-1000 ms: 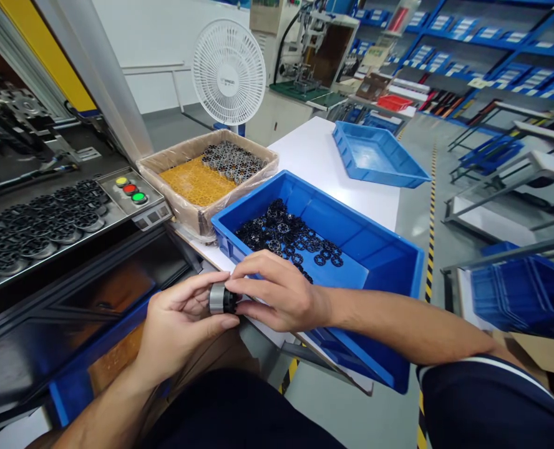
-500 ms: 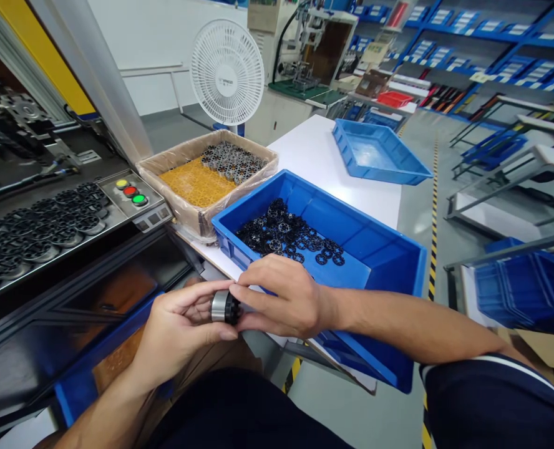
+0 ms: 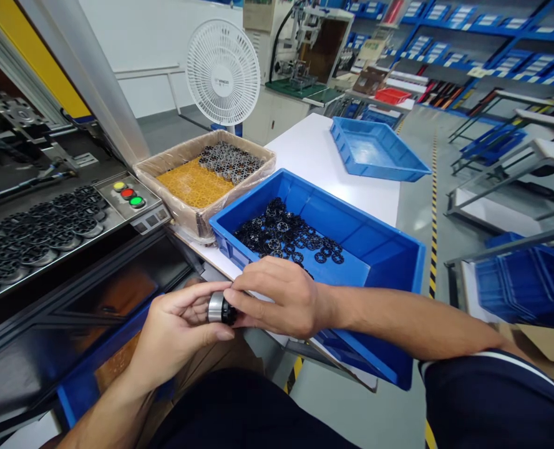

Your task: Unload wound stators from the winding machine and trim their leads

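Note:
My left hand [image 3: 176, 333] is curled around a short silver metal cylinder [image 3: 215, 307], held in front of my lap. My right hand [image 3: 281, 298] pinches a small black ring part [image 3: 229, 313] against the cylinder's end. Both hands meet just in front of the near edge of a large blue bin [image 3: 389, 262]. That bin holds a pile of black ring parts [image 3: 281, 234] in its far left corner.
A cardboard box [image 3: 165, 165] with a yellow grid tray and grey rings stands behind the bin. A machine shelf at left carries black wheels [image 3: 34, 227] and a button panel [image 3: 127, 193]. A shallow blue tray [image 3: 375, 149] and a white fan [image 3: 223, 72] sit farther back.
My hands have stayed together on the cylinder with only small finger shifts. The view has drifted slightly, so the scene sits a little lower and to the left.

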`<act>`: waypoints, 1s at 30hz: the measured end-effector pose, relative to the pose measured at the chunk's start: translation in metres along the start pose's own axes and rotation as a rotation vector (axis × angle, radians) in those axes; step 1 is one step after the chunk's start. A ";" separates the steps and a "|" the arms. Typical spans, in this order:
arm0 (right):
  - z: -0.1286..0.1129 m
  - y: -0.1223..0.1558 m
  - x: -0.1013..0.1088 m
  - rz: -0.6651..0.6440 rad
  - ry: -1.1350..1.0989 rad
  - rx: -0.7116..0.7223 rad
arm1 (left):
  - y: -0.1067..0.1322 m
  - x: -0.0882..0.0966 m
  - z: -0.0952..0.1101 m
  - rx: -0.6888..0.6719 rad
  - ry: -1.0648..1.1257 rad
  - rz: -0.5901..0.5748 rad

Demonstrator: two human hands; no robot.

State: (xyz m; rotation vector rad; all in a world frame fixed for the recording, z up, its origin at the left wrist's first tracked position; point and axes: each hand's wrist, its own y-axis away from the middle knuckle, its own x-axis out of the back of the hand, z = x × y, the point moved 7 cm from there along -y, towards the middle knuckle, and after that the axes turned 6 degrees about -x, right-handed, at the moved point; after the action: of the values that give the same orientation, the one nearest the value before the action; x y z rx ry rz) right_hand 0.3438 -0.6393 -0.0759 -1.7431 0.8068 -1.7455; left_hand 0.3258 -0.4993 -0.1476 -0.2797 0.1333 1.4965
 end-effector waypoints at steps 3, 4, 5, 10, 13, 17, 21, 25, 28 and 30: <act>0.002 0.001 -0.002 -0.022 -0.032 -0.055 | 0.001 -0.002 0.000 0.004 0.008 -0.009; 0.003 0.002 -0.003 -0.033 -0.043 -0.077 | 0.002 -0.002 0.000 0.008 0.014 -0.003; 0.003 0.003 -0.004 -0.042 -0.050 -0.094 | 0.003 -0.003 0.000 0.013 0.020 0.007; 0.005 0.004 -0.007 -0.054 -0.093 -0.124 | 0.005 -0.001 -0.004 0.009 0.007 0.052; 0.019 0.003 -0.006 -0.040 -0.247 -0.234 | 0.007 -0.003 -0.008 -0.012 -0.059 0.013; 0.039 0.009 -0.010 -0.047 -0.360 -0.462 | 0.014 -0.017 -0.003 -0.141 -0.292 -0.132; 0.044 0.014 -0.015 -0.135 -0.230 -0.460 | 0.017 0.013 0.012 -0.264 -0.622 -0.038; 0.050 0.015 -0.010 -0.118 -0.086 -0.410 | 0.049 0.142 0.058 -0.174 -1.167 0.534; 0.051 0.013 -0.009 -0.131 -0.051 -0.388 | 0.098 0.245 0.108 -0.090 -1.505 0.933; 0.048 0.010 -0.013 -0.166 -0.058 -0.368 | 0.123 0.300 0.128 0.022 -1.593 1.014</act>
State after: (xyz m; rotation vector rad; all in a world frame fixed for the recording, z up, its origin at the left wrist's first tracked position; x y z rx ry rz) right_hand 0.3915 -0.6379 -0.0926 -2.1450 1.0349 -1.7226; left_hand 0.2150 -0.1703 -0.1143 1.1980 -1.1261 2.2640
